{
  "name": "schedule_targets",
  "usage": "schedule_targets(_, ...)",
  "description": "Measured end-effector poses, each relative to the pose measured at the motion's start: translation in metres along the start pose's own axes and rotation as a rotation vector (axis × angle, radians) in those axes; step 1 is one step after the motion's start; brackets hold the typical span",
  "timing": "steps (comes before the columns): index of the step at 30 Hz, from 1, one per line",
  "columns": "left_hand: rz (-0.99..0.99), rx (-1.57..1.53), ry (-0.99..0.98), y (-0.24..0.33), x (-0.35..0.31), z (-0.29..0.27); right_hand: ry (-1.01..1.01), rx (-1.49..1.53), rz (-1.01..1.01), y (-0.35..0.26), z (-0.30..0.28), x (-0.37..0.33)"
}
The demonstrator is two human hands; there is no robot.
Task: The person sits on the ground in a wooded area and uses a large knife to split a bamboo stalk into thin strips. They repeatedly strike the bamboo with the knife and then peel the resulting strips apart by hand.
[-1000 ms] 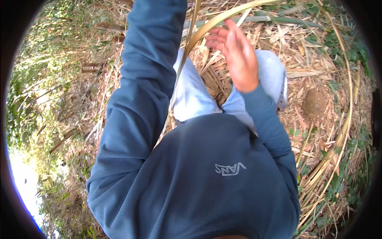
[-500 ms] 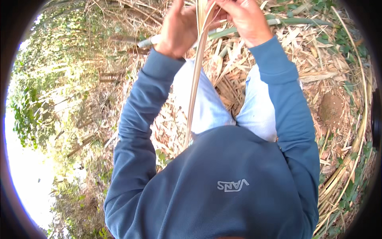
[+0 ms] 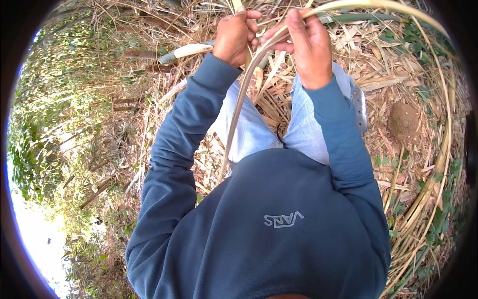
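Note:
A long pale split bamboo strip runs from beside my left thigh up between my hands. It passes through the fingers of my right hand, whose thumb is laid along it, then bows in an arch off to the far right. My left hand is closed, thumb up, on a second narrow strip that leaves the top of the view. The two hands are close together above my knees, and the strips part between them. Whether both belong to one split piece cannot be made out.
A green bamboo pole lies across the ground beyond my hands, with a pale cut length at the left. Dry shavings litter the ground. Long strips are heaped at the right, by a brown stone-like lump. Brush grows at the left.
My hands have come lower and nearer to me. One strip now bends away to the right through my right hand, apart from the strip in my left; before, they stood upright together.

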State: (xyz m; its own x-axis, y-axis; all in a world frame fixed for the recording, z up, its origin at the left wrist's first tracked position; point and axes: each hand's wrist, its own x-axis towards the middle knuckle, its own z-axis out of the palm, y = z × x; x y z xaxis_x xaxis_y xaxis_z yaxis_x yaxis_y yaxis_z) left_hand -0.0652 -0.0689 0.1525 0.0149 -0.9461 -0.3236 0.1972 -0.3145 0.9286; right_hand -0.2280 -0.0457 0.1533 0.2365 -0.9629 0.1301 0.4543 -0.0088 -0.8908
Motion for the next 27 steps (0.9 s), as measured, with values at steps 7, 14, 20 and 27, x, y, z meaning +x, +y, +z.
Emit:
schedule_targets(7, -0.038, -0.176, 0.024, -0.054, 0.020, -0.015, 0.183, -0.002, -0.087, 0.009, -0.003, -0.043)
schedule_targets(14, -0.124, 0.029, -0.124, -0.045, -0.017, 0.008, 0.067, 0.063, 0.083, 0.015, -0.008, -0.038)
schedule_targets(20, 0.065, 0.378, 0.122, -0.038, -0.055, -0.003, 0.024, 0.066, 0.196, 0.015, -0.015, -0.030)
schedule_targets(27, 0.224, 0.807, -0.002, -0.036, -0.078, -0.010, 0.027, -0.016, 0.235, 0.018, -0.010, -0.031)
